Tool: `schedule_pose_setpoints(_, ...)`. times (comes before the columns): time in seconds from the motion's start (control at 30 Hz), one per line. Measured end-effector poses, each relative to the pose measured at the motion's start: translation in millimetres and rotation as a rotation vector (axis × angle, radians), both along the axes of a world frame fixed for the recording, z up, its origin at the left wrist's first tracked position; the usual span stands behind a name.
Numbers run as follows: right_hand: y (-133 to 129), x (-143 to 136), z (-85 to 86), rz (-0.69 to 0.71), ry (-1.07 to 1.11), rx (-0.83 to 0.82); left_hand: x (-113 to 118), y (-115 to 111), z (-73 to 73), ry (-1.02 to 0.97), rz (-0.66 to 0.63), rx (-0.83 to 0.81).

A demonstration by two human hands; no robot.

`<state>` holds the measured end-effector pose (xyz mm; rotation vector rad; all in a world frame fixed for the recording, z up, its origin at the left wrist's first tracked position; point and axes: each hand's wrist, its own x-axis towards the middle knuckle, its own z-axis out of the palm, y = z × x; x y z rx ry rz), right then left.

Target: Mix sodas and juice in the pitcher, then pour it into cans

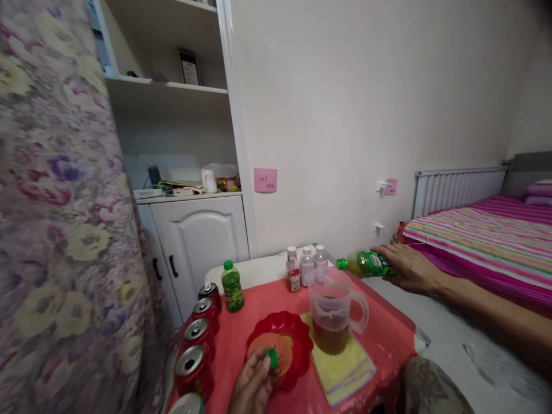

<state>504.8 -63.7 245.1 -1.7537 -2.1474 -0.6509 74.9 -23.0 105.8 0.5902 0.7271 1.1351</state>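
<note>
1. Hanging down the far left, a floral curtain [64, 201] fills that side, next to white shelves [168, 84].
2. Five cans [198, 376] stand in a row along the left side of the red tablecloth [259, 299], the nearest cut off by the lower edge of view.
3. A green-capped bottle [233, 290] stands upright just right of the farthest cans.
4. The left hand [252, 382] pinches a small green cap [272, 358] between thumb and finger, over a red scalloped dish [305, 339] that holds flat orange rounds [284, 351].
5. Small bottles [307, 267] stand grouped towards the table's back.
6. A clear pitcher [330, 319], partly filled with brown liquid, stands on a yellow cloth [345, 382].
7. The right hand [405, 267] is clamped around the base end of a green-labelled bottle [366, 264], held nearly level, its neck pointing left towards the pitcher's side.
8. A bed [478, 227] with a striped cover lies at far right.
</note>
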Motion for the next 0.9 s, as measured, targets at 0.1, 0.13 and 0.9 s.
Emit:
schedule_pose_setpoints(0.1, -0.5, 1.6, 0.3, 0.006, -0.004, 0.005, 0.9, -0.3, 1.7, 0.003, -0.003, -0.002)
schedule_pose_setpoints(0.13, -0.6, 2.0, 0.5, 0.005, -0.009, 0.004, 1.3, -0.7, 2.7, 0.004, -0.002, -0.002)
schedule_pose_setpoints(0.9, -0.8, -6.4, 3.5, 0.017, -0.040, -0.002, 1.3, 1.0, 3.8, 0.054, 0.034, 0.002)
